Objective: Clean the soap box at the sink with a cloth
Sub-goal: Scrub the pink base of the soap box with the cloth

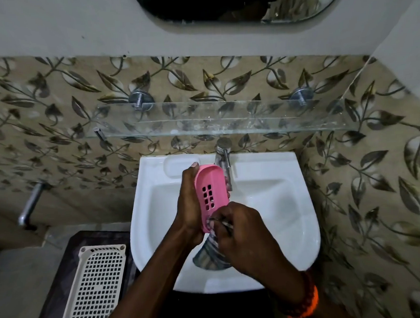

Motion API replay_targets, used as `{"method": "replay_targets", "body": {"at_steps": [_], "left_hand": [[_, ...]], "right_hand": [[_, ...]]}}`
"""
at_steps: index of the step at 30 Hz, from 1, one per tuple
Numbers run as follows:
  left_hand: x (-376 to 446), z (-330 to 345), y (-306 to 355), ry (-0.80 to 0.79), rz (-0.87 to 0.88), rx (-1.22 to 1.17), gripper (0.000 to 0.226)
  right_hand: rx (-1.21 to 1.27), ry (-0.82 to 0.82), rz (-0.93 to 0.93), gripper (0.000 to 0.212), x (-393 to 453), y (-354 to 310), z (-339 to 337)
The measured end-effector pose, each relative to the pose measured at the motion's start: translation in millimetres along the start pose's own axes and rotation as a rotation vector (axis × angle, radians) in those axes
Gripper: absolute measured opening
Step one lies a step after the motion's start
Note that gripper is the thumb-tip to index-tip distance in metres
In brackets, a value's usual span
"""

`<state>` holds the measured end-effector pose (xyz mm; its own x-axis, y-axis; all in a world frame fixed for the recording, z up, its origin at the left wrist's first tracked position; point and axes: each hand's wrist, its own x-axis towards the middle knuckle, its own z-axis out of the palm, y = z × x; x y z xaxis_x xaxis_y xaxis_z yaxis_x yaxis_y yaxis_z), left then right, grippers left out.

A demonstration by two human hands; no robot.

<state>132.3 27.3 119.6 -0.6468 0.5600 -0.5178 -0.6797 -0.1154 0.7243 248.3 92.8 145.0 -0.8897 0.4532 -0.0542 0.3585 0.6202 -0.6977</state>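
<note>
Cream plastic lattice tray, rectangular, lying low at left. White glazed ceramic sink, rounded basin. Left hand, fingers curled round the soap box: pink oval plastic with square drainage holes, held upright over the basin. Right hand, fingers pinching a striped woven cloth against the box's lower end. Chrome tap; clear glass shelf above.
</note>
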Motion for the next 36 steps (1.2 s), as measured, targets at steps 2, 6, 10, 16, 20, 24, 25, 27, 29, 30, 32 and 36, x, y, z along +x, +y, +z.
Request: {"method": "replay_targets", "body": {"at_steps": [2,6,10,16,20,24,25,27,29,30,32,36], "left_hand": [[0,-1,-1,0.000,0.006,0.003,0.070],[1,-2,-2,-0.019,0.008,0.032,0.069],[-1,3,-2,-0.007,-0.008,0.064,0.070],[-2,-3,0,0.060,0.066,0.021,0.089],[0,-4,-4,-0.021,0.028,0.021,0.073],[-2,-2,-4,-0.010,0.055,-0.054,0.075],[-3,-2,-4,-0.006,0.049,-0.110,0.079],[-2,-5,-4,-0.003,0.033,-0.196,0.084],[-3,-5,-6,-0.046,-0.016,-0.237,0.082],[-3,-3,-7,-0.080,-0.050,-0.240,0.078],[-3,-1,-13,-0.120,-0.112,-0.232,0.070],[3,-5,-19,-0.147,-0.150,-0.243,0.061]], "right_hand": [[0.043,-0.010,-0.012,0.015,0,-4,0],[-0.295,-0.050,-0.048,0.018,2,8,-11],[-0.260,-0.020,-0.107,0.013,2,6,-10],[0.145,-0.079,-0.098,0.014,3,-1,-5],[-0.391,-0.040,-0.184,0.019,4,14,-18],[-0.129,-0.031,-0.203,0.014,2,9,-13],[0.026,-0.064,-0.183,0.013,1,7,-9],[0.145,-0.042,-0.212,0.011,2,3,-4],[0.104,0.009,-0.275,0.011,4,0,-4],[0.061,0.048,-0.313,0.012,8,-1,-4],[-0.010,0.138,-0.350,0.016,17,-6,-7],[-0.044,0.168,-0.293,0.018,28,-14,-6]]}}
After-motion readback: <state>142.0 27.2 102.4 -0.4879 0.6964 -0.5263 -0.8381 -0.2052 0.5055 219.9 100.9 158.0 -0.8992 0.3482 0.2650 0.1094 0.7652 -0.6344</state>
